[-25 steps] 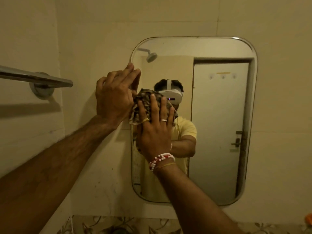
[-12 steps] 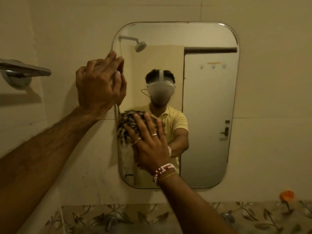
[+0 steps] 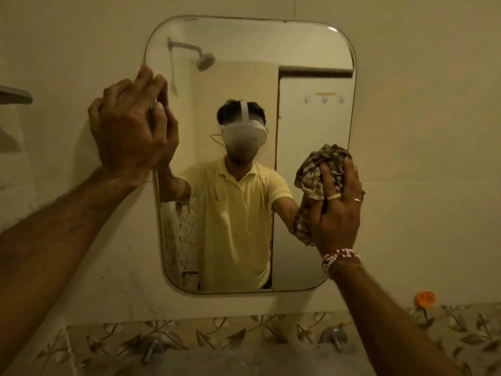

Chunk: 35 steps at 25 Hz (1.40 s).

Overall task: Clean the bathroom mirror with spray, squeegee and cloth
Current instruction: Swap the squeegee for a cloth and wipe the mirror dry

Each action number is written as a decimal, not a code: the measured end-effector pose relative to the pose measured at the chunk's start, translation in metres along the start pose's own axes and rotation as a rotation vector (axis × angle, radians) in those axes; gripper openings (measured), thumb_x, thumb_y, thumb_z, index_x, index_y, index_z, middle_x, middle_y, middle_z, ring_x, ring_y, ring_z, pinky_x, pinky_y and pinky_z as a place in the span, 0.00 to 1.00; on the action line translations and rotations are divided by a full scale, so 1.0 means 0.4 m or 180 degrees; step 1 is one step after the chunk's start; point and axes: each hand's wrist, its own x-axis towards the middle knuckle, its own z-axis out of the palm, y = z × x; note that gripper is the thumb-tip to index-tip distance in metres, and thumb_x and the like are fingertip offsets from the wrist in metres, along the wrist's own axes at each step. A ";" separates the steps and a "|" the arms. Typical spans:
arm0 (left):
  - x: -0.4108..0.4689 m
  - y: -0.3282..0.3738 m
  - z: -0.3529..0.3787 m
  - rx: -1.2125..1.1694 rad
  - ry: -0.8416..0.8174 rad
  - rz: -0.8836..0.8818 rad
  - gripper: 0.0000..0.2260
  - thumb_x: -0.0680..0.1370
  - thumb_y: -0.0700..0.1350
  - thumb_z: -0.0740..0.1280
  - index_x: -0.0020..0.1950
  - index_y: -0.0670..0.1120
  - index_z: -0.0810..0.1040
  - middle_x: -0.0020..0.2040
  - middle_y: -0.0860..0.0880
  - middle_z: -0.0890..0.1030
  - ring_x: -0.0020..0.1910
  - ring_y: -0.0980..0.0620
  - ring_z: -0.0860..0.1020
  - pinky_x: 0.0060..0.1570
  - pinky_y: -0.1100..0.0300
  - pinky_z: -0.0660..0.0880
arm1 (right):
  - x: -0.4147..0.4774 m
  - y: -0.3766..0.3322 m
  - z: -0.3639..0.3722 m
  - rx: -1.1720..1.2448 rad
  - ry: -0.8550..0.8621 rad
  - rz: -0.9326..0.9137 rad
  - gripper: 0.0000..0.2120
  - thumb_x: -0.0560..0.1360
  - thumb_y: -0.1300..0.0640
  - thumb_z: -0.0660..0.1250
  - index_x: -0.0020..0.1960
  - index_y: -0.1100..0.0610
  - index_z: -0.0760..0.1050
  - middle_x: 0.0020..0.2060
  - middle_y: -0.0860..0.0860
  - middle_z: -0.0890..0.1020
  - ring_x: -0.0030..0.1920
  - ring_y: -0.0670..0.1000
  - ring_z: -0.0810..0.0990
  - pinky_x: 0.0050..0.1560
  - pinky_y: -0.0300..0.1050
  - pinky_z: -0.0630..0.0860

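Observation:
A tall mirror [image 3: 303, 50] with rounded corners hangs on the cream tiled wall. My right hand [image 3: 337, 213] presses a crumpled checked cloth [image 3: 314, 172] flat against the glass at the mirror's right edge, about mid-height. My left hand [image 3: 132, 128] rests with fingers curled on the mirror's left edge, near the upper corner, holding nothing. The glass reflects a person in a yellow shirt, a shower head and a door. No spray bottle or squeegee is in view.
A metal towel bar [image 3: 15, 96] juts from the wall at the left. Two taps [image 3: 153, 348] [image 3: 334, 337] stick out of the leaf-patterned tile band below the mirror. An orange object [image 3: 426, 297] sits on the wall at the lower right.
My right hand has swept the cloth down and across from the mirror's left side to its right edge. The view has shifted, showing more of the taps below. My left hand stays on the left edge.

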 end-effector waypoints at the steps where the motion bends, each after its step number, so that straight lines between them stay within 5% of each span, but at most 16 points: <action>1: -0.001 0.003 -0.001 -0.0016 -0.0023 -0.0034 0.22 0.86 0.53 0.55 0.80 0.51 0.69 0.80 0.52 0.69 0.76 0.46 0.69 0.73 0.45 0.62 | -0.030 0.006 0.003 -0.0005 -0.0027 -0.0005 0.29 0.77 0.55 0.59 0.78 0.47 0.62 0.78 0.57 0.61 0.79 0.62 0.58 0.74 0.67 0.61; 10: -0.105 -0.006 -0.037 -0.0062 -0.0346 0.0019 0.23 0.84 0.53 0.55 0.79 0.49 0.72 0.79 0.50 0.71 0.77 0.44 0.69 0.73 0.44 0.64 | -0.230 -0.091 0.031 -0.0256 -0.0135 0.0556 0.26 0.79 0.55 0.59 0.77 0.54 0.64 0.78 0.62 0.61 0.79 0.65 0.55 0.77 0.67 0.54; 21: -0.172 -0.045 -0.039 -0.0130 -0.0536 0.0226 0.22 0.84 0.51 0.56 0.78 0.50 0.72 0.79 0.49 0.70 0.79 0.43 0.68 0.74 0.35 0.64 | -0.287 -0.569 0.215 0.0146 -0.0786 -0.0472 0.28 0.80 0.47 0.60 0.78 0.50 0.63 0.80 0.57 0.57 0.80 0.63 0.50 0.78 0.66 0.46; 31: -0.233 -0.039 -0.056 -0.0272 -0.0735 0.0101 0.22 0.85 0.51 0.55 0.78 0.51 0.72 0.80 0.51 0.69 0.80 0.44 0.65 0.75 0.36 0.63 | -0.554 -0.542 0.199 -0.0003 -0.1399 -0.1058 0.33 0.76 0.56 0.67 0.79 0.51 0.62 0.80 0.57 0.53 0.80 0.64 0.50 0.77 0.68 0.51; 35: -0.249 -0.048 -0.049 -0.0229 -0.0746 0.0084 0.21 0.86 0.51 0.55 0.79 0.51 0.71 0.80 0.52 0.68 0.81 0.45 0.64 0.75 0.36 0.62 | -0.512 -0.493 0.173 -0.0080 -0.1583 -0.1228 0.37 0.75 0.49 0.67 0.81 0.47 0.55 0.82 0.54 0.50 0.81 0.60 0.47 0.78 0.64 0.46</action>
